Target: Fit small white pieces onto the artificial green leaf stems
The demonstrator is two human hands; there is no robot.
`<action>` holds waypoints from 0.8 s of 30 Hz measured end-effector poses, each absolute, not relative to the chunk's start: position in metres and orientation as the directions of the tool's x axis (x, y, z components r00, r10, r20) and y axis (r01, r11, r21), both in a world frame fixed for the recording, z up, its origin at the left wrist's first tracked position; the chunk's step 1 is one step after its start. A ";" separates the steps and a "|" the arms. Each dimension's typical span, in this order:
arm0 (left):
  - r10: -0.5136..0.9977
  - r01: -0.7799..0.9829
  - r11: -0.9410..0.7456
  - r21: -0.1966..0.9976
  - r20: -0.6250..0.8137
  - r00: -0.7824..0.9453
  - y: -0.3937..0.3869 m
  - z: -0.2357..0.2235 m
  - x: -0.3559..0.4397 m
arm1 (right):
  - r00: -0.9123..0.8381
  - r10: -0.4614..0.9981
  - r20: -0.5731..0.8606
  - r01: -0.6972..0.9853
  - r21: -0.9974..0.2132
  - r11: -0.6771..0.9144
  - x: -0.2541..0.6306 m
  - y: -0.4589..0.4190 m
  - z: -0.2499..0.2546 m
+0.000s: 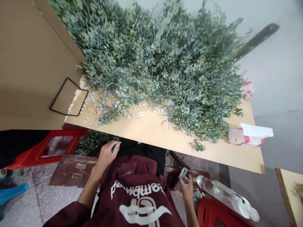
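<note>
The left hand (107, 155) is raised in front of the person's chest, its fingers drawn together and pinching a slim dark object (115, 147), too small to name from here. The right hand (187, 188) is lower and off to the other side, thumb and fingers closed on a small silver-grey object (183, 172), just as hard to make out. Both hands sit just below the near edge of a long tan wooden counter (165, 142), with the person's maroon hooded sweatshirt (139, 192), printed in white, between them.

A great heap of grey-green artificial leafy stems (163, 69) covers most of the counter, and small white beads (139, 114) lie scattered along its front edge. A tall sheet of brown cardboard (30, 63) stands at the left end, with a thin black rectangular frame (68, 97) against it. A crumpled red-and-white plastic bag (246, 137) lies at the right end. Beside the right hand lies a clear plastic bottle (224, 197), above a red plastic stool (213, 214). A second red plastic stool (47, 151) stands left of the person.
</note>
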State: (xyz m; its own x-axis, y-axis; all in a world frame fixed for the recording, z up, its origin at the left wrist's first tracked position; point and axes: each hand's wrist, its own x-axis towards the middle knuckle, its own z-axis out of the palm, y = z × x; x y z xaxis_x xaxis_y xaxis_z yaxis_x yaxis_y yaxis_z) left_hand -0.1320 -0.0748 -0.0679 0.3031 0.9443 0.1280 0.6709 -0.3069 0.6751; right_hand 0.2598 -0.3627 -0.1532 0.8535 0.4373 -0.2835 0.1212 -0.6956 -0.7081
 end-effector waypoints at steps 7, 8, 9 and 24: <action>0.940 0.711 -0.290 0.640 0.051 0.337 -0.072 -0.075 -0.134 | 0.582 0.451 -0.677 -0.612 -0.730 -0.306 0.235 -0.323 -0.103; 0.934 0.723 -0.296 0.624 0.031 0.356 -0.071 -0.077 -0.133 | 0.547 0.479 -0.686 -0.639 -0.712 -0.291 0.233 -0.317 -0.096; 0.927 0.739 -0.306 0.601 0.009 0.376 -0.070 -0.080 -0.132 | 0.515 0.510 -0.689 -0.656 -0.700 -0.283 0.231 -0.312 -0.091; 0.663 0.272 -0.061 0.960 -0.165 0.731 -0.077 0.055 -0.056 | 0.470 0.616 -0.632 -0.580 -0.747 -0.325 0.207 -0.279 -0.078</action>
